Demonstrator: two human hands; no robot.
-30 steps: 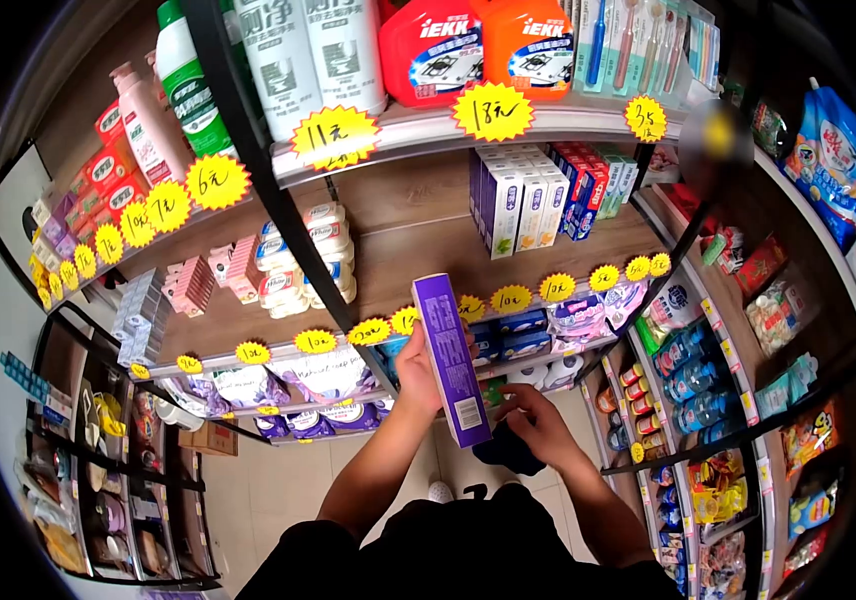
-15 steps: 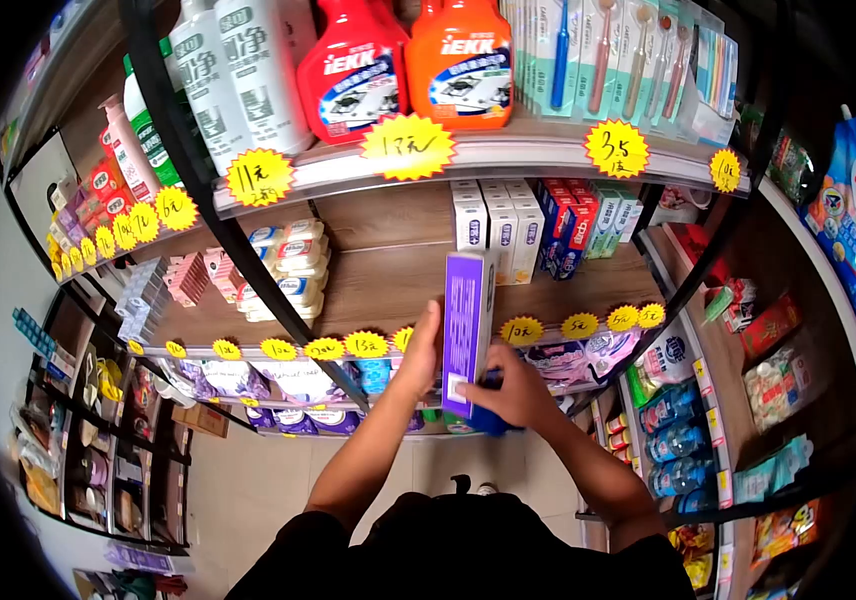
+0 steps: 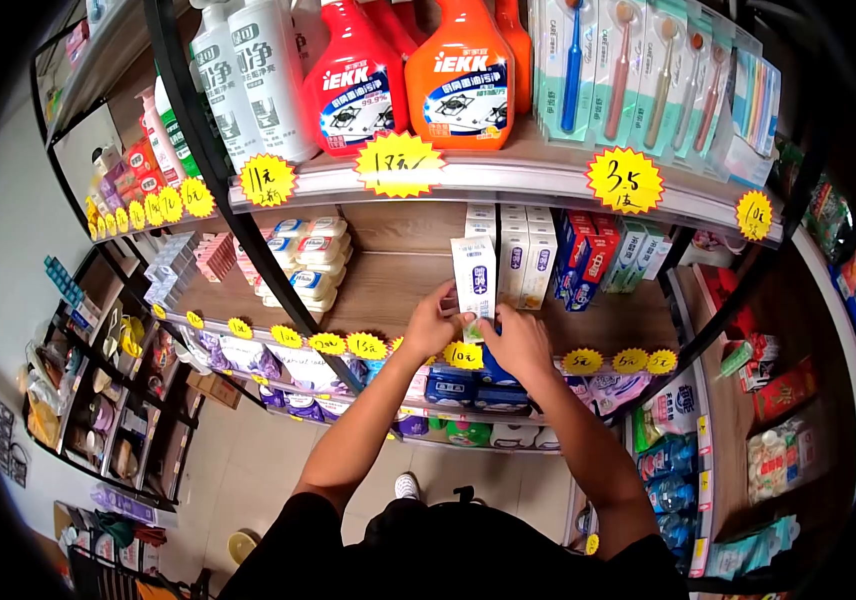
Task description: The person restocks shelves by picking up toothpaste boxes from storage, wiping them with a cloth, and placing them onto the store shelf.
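A white toothpaste box point(image 3: 475, 278) with dark lettering and a green lower end stands almost upright at the shelf's front edge, before similar stacked boxes point(image 3: 526, 255). My left hand point(image 3: 433, 322) grips its lower left side, fingers wrapped round it. On its lower right side, my right hand point(image 3: 518, 345) presses with thumb and fingers closed. Both thumbs meet near the box's bottom. Red and blue boxes point(image 3: 585, 258) stand just to the right. What the right hand's hidden fingers touch cannot be seen.
Overhead, the upper shelf edge point(image 3: 538, 180) carries spray bottles point(image 3: 461, 75) and toothbrush packs point(image 3: 616, 75). Stacked soap packs point(image 3: 308, 262) lie left on the middle shelf. A black post point(image 3: 266, 270) slants past them. Yellow price tags line the shelf edges.
Both hands have moved forward to the shelf with the box. Its white face now shows instead of the purple side. The dark blue item by my right hand is no longer seen there.
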